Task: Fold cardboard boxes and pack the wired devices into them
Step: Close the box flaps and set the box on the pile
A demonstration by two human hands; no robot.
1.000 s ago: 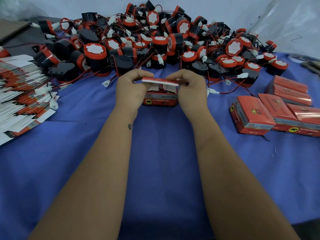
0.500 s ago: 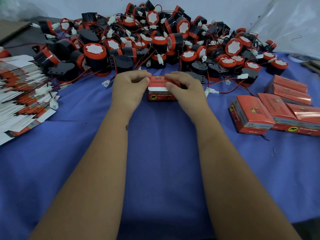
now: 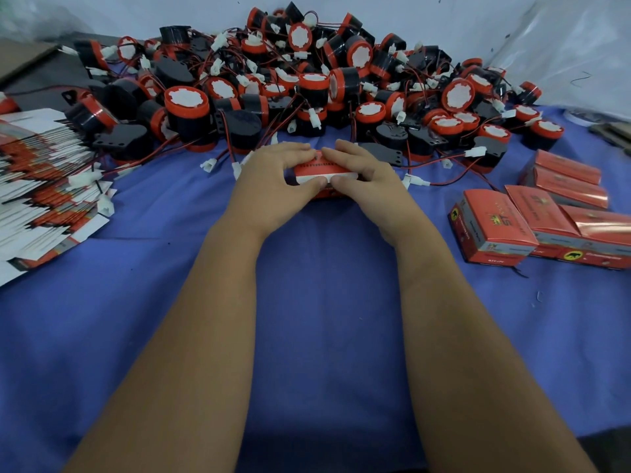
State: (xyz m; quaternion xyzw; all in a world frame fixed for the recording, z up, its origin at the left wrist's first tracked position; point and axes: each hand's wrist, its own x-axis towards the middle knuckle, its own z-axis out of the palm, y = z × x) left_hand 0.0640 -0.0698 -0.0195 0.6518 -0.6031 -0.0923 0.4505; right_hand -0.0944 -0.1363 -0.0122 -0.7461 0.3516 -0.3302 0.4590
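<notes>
At the left edge of the frame we see a stack of flat boxes [image 3: 44, 186] lying fanned out on the blue worktop [image 3: 324, 302]. Across the top sits a big pile of wired devices [image 3: 300, 87], red and black, with wires spilling toward us. In the middle our left hand [image 3: 273, 180] and right hand [image 3: 367, 175] both hold one small red box [image 3: 321, 170], with fingers curled over its top and thumbs pressing its front. The box lies longways from left to right, right between both hands, so neither hand is nearer. We think the flap is being shut. Loose white plugs [image 3: 415, 180] lie just beside it. At the right, closed boxes [image 3: 532, 220] wait.
</notes>
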